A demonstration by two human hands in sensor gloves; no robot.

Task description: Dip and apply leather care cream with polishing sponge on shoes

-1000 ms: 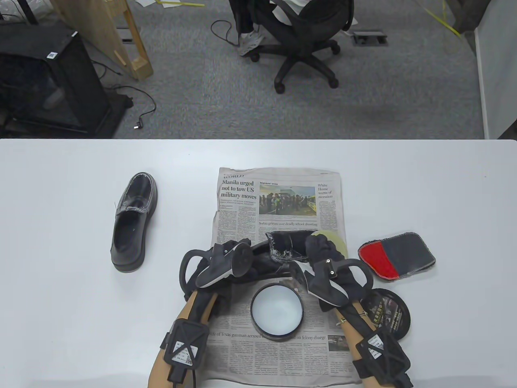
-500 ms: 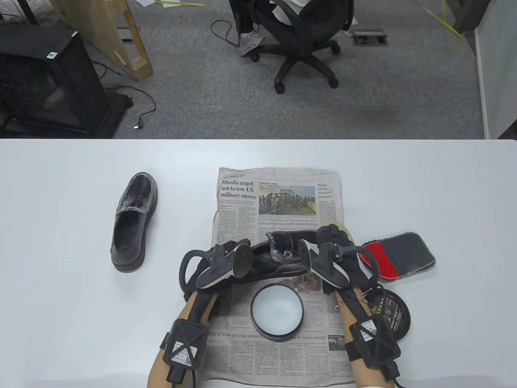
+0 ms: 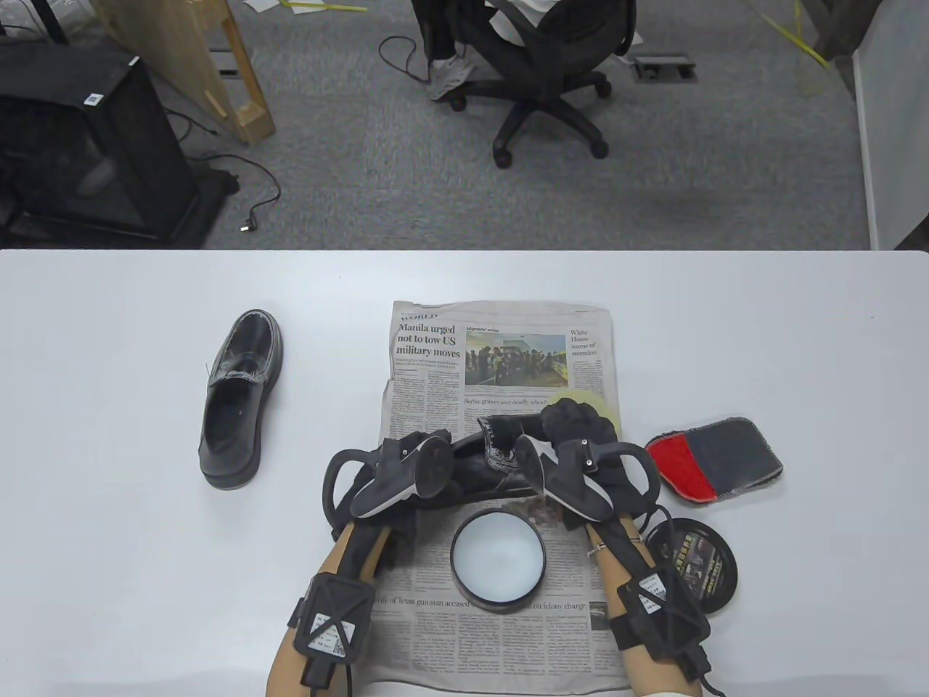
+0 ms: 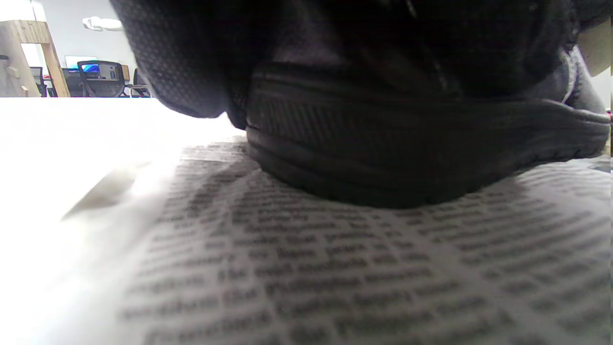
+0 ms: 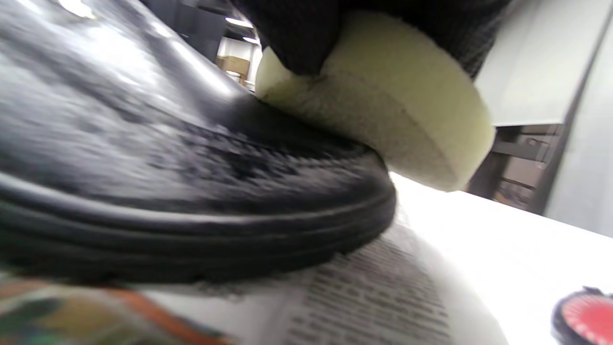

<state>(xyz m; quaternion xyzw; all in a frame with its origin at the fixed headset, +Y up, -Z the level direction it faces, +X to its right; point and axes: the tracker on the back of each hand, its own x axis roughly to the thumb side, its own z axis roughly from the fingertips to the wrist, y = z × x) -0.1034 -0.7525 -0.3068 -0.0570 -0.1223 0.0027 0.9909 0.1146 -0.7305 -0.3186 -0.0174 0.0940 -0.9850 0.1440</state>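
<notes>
A black leather shoe (image 3: pixel 501 446) lies sideways across the newspaper (image 3: pixel 501 348). My left hand (image 3: pixel 406 465) grips its heel end; in the left wrist view the heel and sole (image 4: pixel 407 158) fill the frame under my gloved fingers (image 4: pixel 191 57). My right hand (image 3: pixel 573 432) holds a round pale-yellow sponge (image 3: pixel 584 401) and presses it on the toe. Close up, the sponge (image 5: pixel 383 115) sits on the glossy toe cap (image 5: pixel 167 158), pinched by my fingers (image 5: pixel 297 28). The open cream tin (image 3: pixel 497 559) stands just in front of the shoe.
A second black shoe (image 3: pixel 243 396) rests on the white table (image 3: pixel 109 508) to the left. A red and grey cloth (image 3: pixel 715 457) lies right of my hand, with the tin's lid (image 3: pixel 693 566) below it. An office chair stands beyond the table.
My right hand swept the sponge to the right over the toe, then back left and slightly farther up. The left hand and the shoe stayed put.
</notes>
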